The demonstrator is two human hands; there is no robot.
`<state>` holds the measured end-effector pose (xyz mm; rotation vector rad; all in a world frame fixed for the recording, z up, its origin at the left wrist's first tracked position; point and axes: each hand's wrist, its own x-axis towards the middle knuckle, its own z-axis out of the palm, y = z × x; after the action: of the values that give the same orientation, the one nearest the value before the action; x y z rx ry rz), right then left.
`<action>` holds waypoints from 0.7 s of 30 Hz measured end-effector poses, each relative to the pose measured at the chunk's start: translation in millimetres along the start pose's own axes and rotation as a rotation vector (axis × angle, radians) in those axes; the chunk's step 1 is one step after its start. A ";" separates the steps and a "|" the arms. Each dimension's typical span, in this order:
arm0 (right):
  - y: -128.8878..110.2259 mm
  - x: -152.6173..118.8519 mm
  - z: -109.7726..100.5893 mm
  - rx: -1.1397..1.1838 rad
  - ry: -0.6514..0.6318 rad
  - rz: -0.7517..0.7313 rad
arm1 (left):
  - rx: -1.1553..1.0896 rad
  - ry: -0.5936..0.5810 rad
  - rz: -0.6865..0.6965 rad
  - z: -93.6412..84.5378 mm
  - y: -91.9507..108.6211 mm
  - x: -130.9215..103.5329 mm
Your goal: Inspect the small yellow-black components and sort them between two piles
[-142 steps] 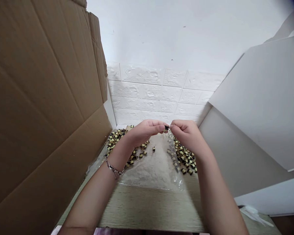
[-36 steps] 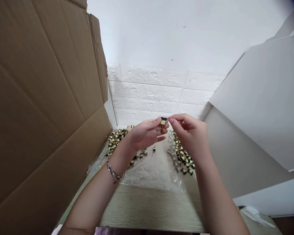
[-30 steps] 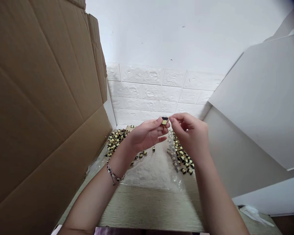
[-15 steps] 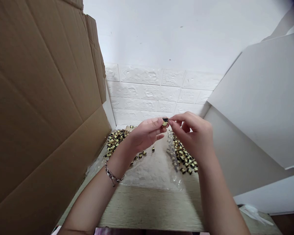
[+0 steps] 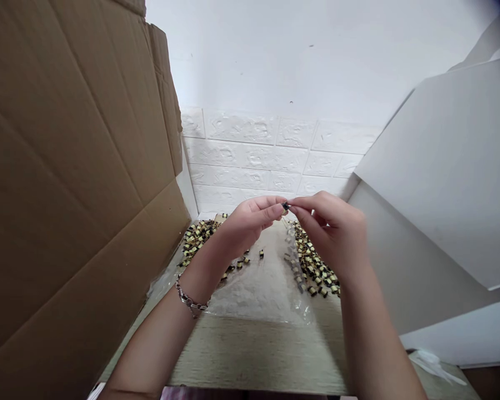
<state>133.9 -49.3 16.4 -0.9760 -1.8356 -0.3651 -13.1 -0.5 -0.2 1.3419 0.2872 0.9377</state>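
Observation:
A small black and yellow component (image 5: 285, 206) is pinched between the thumb and fingers of my left hand (image 5: 254, 219), above the middle of the table. My right hand (image 5: 331, 225) meets it from the right, thumb and index fingertip pressed together at the component's edge; what they grip is too small to make out. Below, a pile of similar components (image 5: 198, 239) lies to the left, partly behind my left forearm. Another pile (image 5: 314, 264) lies under my right hand. A single component (image 5: 261, 254) sits between the piles on a clear plastic sheet (image 5: 258, 294).
Tall brown cardboard (image 5: 79, 166) stands along the left side. White panels (image 5: 441, 166) stand on the right, and a white brick-patterned wall (image 5: 241, 158) closes the back. White plastic scrap (image 5: 435, 364) lies at the lower right of the wooden table (image 5: 258, 355).
The component has turned in my left fingers and shows less of its yellow side. My left fingers have curled in more around it, while my right hand has barely shifted.

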 end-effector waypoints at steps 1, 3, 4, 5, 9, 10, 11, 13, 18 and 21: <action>0.1 0.0 0.1 0.000 0.000 -0.002 | 0.007 -0.008 0.016 0.2 0.1 0.3; 0.3 0.0 0.3 0.001 -0.004 -0.005 | 0.025 -0.021 0.042 0.4 0.4 0.7; 0.4 -0.2 0.4 0.000 -0.006 -0.006 | 0.035 -0.025 0.051 0.5 0.7 0.9; 0.5 -0.3 0.6 -0.001 -0.007 -0.006 | 0.043 -0.025 0.059 0.5 0.9 1.1; 0.9 -1.2 1.2 -0.004 -0.009 -0.007 | 0.070 -0.009 0.083 0.5 1.5 1.3; 0.8 -1.4 1.4 -0.006 -0.010 -0.004 | 0.073 -0.003 0.085 0.6 1.5 1.3; 0.8 -1.5 1.4 -0.010 -0.010 0.000 | 0.075 0.003 0.086 0.6 1.5 1.3; 0.5 -1.7 1.5 -0.015 -0.010 0.008 | 0.074 0.012 0.091 0.6 1.4 1.3; -0.1 -1.7 1.3 -0.012 -0.002 0.012 | 0.084 0.017 0.101 -0.2 1.3 1.3; 0.1 -1.5 1.2 -0.013 -0.005 0.014 | 0.101 0.028 0.101 -0.2 1.3 1.3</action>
<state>133.4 -49.2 14.5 -0.9985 -1.8320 -0.3667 -13.0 0.6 1.3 1.4474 0.2933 1.0389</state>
